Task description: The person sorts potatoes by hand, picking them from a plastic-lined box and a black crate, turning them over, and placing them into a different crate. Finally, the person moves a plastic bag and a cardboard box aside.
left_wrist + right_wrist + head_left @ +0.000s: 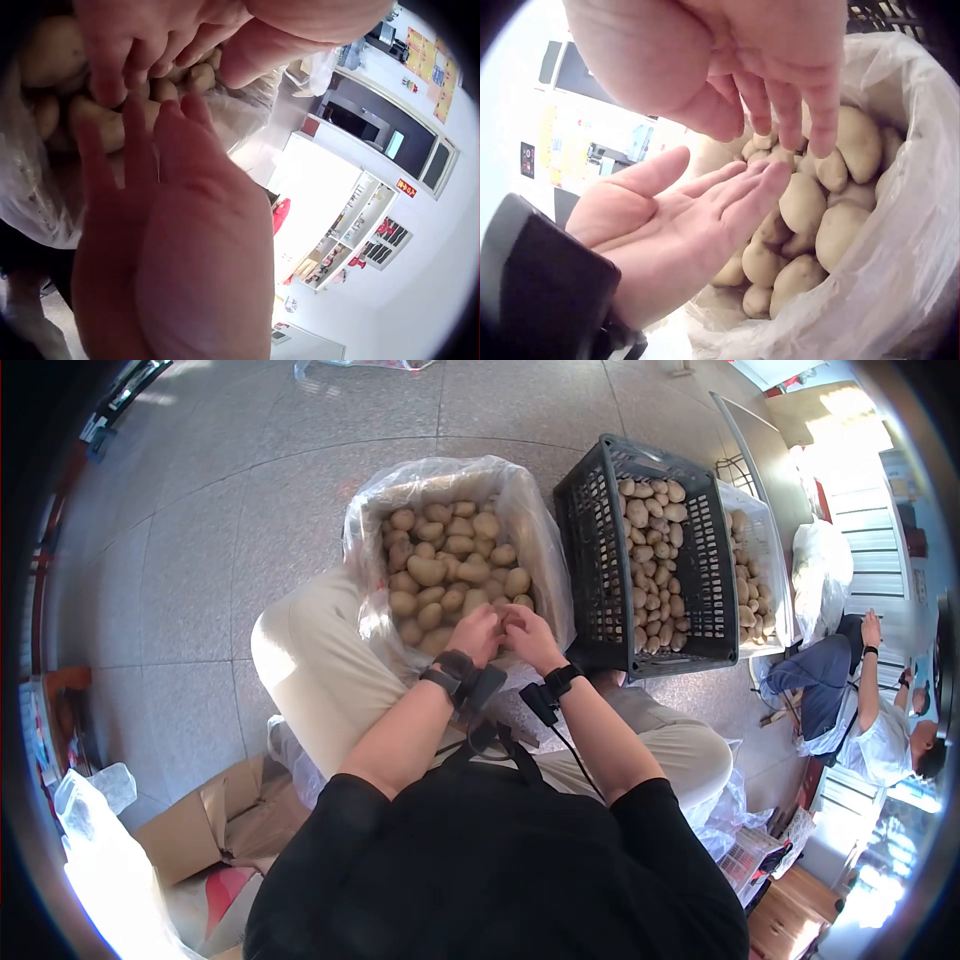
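Note:
Both bare hands hover over the near edge of a potato-filled container lined with a clear plastic bag [548, 545]. In the head view the left hand [475, 636] and right hand [530, 639] come together, fingertips close to each other, above the potatoes [455, 550]. The right wrist view has the left hand [682, 214] palm up with fairly straight fingers, while the right hand [780, 56] hangs over it with fingers loosely bent. Neither holds anything. The left wrist view has the left hand [172, 34] at the top and the right hand [184, 247] below it.
A black plastic crate [592, 560] of smaller potatoes stands to the right, with a white crate [785, 590] of potatoes beyond it. Another person [870, 720] sits at far right. An opened cardboard box [185, 830] lies at the lower left, beside plastic bags.

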